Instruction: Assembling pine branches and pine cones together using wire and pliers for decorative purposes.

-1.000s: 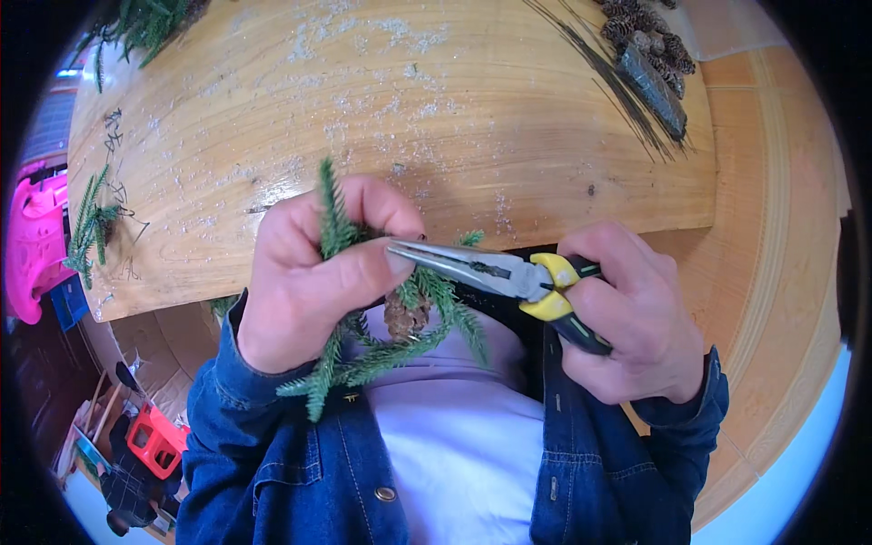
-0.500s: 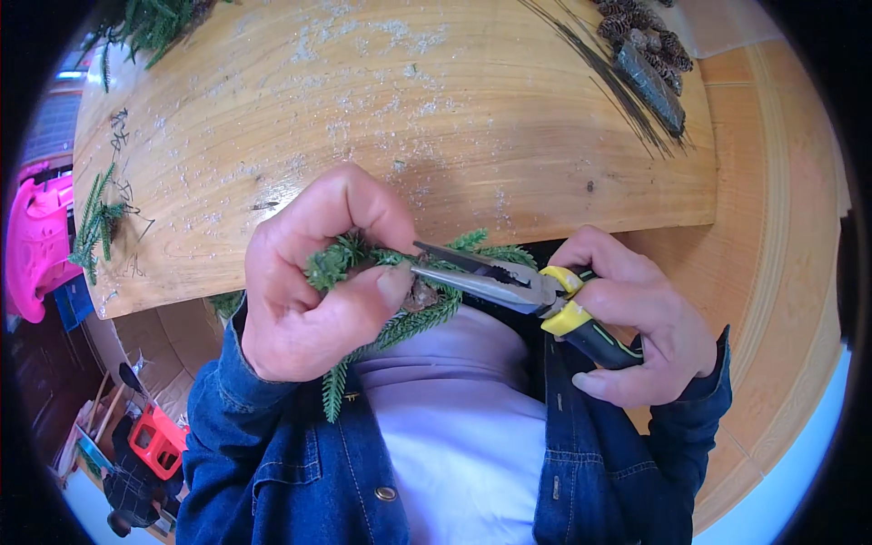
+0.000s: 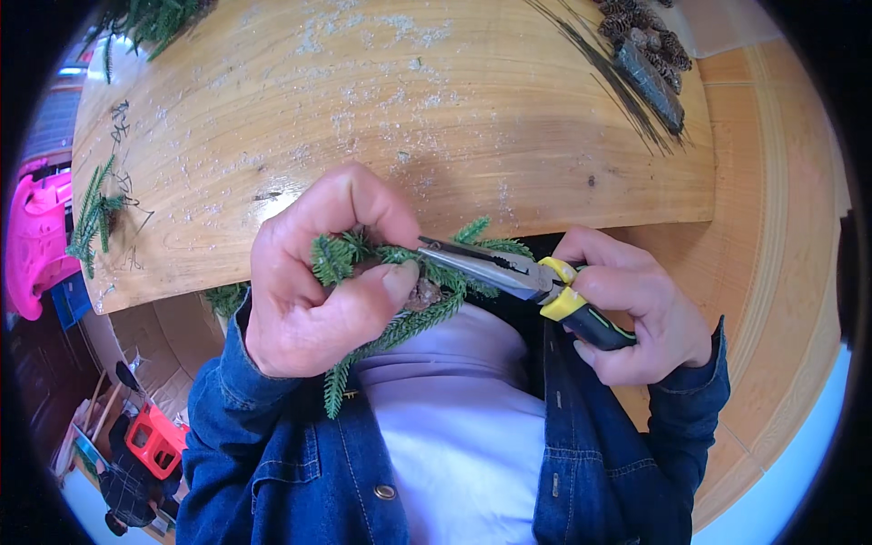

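Observation:
Between the thumb and fingers of my left hand (image 3: pixel 313 282) is a green artificial pine sprig (image 3: pixel 413 327), its needled twigs spreading down and to the right. A brown pine cone (image 3: pixel 424 295) sits among the twigs, just below my left thumb tip. My right hand (image 3: pixel 640 304) is wrapped round the yellow and black handles of long-nose pliers (image 3: pixel 509 274). Their jaws point left, with the tips at my left thumb and forefinger, by the upper part of the sprig. Whether the tips grip a wire there I cannot make out.
White flakes litter the wooden table (image 3: pixel 363 154) beyond my hands. Pine cones (image 3: pixel 649 41), dark thin wires (image 3: pixel 609 73) and a dark wrapped bundle (image 3: pixel 651 86) lie at the far right. Green sprigs (image 3: pixel 95 218) lie at the left edge. Pink and red plastic stools stand lower left; another person is beyond.
The plier handles have closed together in my right hand, and the jaws have narrowed. My left hand and the sprig have shifted slightly.

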`<state>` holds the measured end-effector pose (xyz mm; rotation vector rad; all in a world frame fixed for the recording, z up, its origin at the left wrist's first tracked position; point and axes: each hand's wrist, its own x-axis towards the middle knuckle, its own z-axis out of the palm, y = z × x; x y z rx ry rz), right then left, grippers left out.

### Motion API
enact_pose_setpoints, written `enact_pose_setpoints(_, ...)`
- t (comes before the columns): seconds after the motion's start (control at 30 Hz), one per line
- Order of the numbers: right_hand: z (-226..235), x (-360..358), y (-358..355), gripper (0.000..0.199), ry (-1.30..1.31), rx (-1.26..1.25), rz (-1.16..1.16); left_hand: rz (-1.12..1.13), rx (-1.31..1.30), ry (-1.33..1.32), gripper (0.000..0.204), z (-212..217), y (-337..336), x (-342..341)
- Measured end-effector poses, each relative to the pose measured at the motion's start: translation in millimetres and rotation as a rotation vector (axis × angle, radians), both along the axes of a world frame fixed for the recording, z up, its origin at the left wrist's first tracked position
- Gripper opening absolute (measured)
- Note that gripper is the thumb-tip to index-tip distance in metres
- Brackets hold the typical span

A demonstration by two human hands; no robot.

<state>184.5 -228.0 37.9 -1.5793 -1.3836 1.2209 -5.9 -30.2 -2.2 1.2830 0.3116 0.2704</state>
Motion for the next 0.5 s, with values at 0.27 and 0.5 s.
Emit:
enact_pose_setpoints(0.27, -3, -6, -3, 0.023, -0.085, -0.021, -0.034, 0.103, 0.019, 0.080, 0.010, 7, -7, -2)
enact_pose_setpoints(0.5, 3, -6, 3, 0.030, -0.112, 0.102, 0.002, 0.126, -0.110, 0.080, 0.013, 3, 0, -4)
